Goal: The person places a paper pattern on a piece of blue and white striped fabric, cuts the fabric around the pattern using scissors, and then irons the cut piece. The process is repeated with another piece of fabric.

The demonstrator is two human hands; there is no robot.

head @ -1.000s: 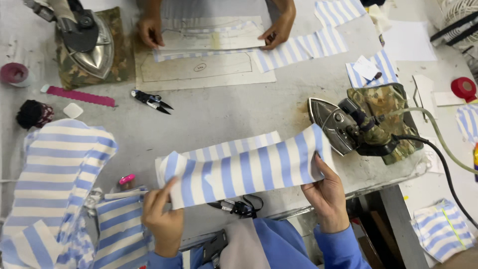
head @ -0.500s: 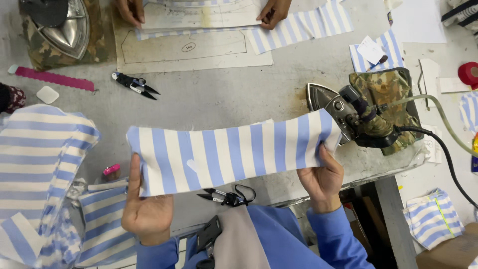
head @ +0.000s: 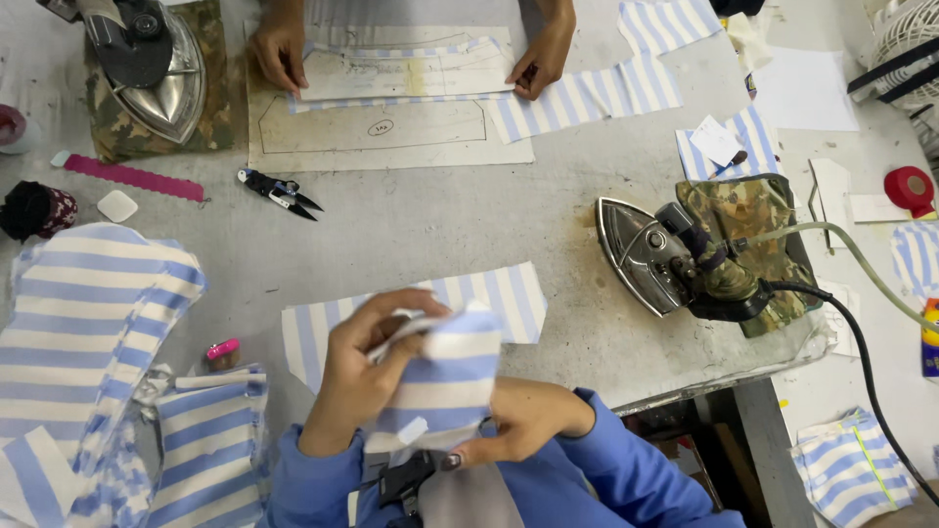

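Observation:
My left hand (head: 364, 367) and my right hand (head: 518, 418) together grip a bunched piece of blue and white striped cloth (head: 445, 376), lifted just above the table's near edge. The left hand's fingers pinch its top edge; the right hand holds it from below. A flat striped strip (head: 514, 298) lies on the grey table (head: 430, 220) right behind the held piece.
A steam iron (head: 646, 254) rests on its side on a camouflage pad at the right, with hose and cable trailing off. Across the table another person's hands (head: 279, 49) press a paper pattern (head: 391, 132). Black thread snips (head: 279, 191), a pink strip, a second iron (head: 147, 64) and striped cloth piles (head: 83, 323) lie left.
The striped piece was held stretched wide between both hands; now it is gathered into a bunch, with my hands brought close together. A flat strip is now visible on the table behind.

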